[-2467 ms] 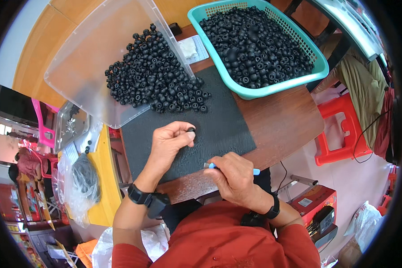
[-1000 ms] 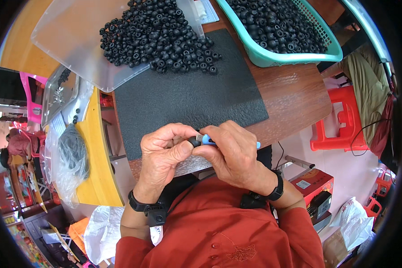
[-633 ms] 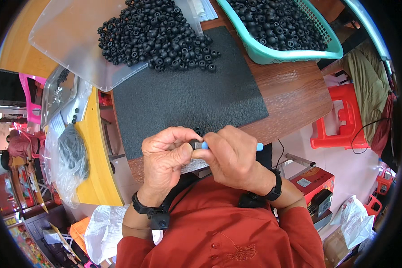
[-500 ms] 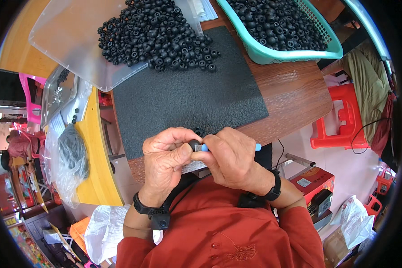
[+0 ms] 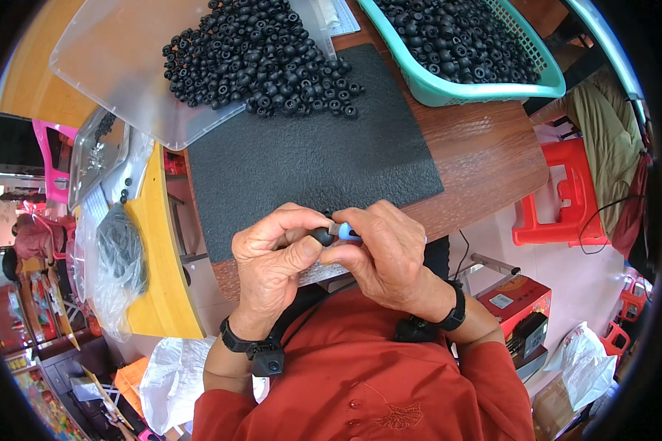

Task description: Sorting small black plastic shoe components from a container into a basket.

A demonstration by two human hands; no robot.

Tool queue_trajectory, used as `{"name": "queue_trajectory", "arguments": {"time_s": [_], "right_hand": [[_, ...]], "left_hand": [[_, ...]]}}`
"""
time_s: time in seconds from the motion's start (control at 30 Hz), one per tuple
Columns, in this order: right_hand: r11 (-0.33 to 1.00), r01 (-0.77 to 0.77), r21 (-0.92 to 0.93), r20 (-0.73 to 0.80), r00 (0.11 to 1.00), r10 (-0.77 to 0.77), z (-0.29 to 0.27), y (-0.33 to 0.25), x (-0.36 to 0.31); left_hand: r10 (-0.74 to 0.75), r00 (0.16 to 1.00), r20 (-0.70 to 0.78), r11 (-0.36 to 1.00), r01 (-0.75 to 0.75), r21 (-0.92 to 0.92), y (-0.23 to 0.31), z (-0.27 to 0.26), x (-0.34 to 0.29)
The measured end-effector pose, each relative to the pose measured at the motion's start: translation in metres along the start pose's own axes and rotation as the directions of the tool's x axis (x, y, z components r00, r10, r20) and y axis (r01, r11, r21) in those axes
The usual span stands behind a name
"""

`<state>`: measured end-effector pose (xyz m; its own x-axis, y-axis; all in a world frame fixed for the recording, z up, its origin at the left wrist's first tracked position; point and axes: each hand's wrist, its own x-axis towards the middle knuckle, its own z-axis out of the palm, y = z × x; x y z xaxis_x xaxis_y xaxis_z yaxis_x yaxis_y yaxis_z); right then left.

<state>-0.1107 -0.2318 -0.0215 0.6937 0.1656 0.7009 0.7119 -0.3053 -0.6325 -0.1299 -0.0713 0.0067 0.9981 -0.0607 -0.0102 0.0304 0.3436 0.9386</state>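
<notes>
Between the thumb and fingers of my left hand [image 5: 268, 257] is a small round black part [image 5: 321, 236], pinched above the near edge of a black mat [image 5: 309, 158]. My right hand [image 5: 390, 257] grips a small blue-handled knife [image 5: 349, 233], thumb and forefinger close to its short metal blade. The blade meets the part's upper right side; the exact contact is too small to make out. Farther off, a heap of similar black parts [image 5: 261, 70] spills from a tipped translucent bin [image 5: 118, 81] onto the mat.
A teal basket [image 5: 463, 93] full of black parts stands at the far right of the brown table [image 5: 485, 154]. On the left, a yellow table [image 5: 165, 287] bears a clear plastic bag [image 5: 121, 253]. Red stool [image 5: 592, 234] and red box [image 5: 526, 290] stand on the right-hand floor.
My right hand has turned a little, lifting its forefinger, and the knife's blade now shows at the part's upper side. The black part has rotated slightly in my left fingers.
</notes>
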Motion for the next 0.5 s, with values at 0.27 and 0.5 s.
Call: {"name": "queue_trajectory", "arguments": {"time_s": [0.27,0.5], "right_hand": [[0.999,-0.002,-0.04,0.03,1.0,0.003,-0.0002,-0.001,-0.0013],[0.997,0.014,-0.072,0.019,1.0,-0.012,0.001,-0.0011,-0.004]], "left_hand": [[-0.002,1.0,0.012,0.998,0.001,0.061,-0.0026,-0.004,-0.0023],[-0.046,0.999,-0.019,0.998,0.047,0.048,-0.0004,-0.0004,-0.0052]]}}
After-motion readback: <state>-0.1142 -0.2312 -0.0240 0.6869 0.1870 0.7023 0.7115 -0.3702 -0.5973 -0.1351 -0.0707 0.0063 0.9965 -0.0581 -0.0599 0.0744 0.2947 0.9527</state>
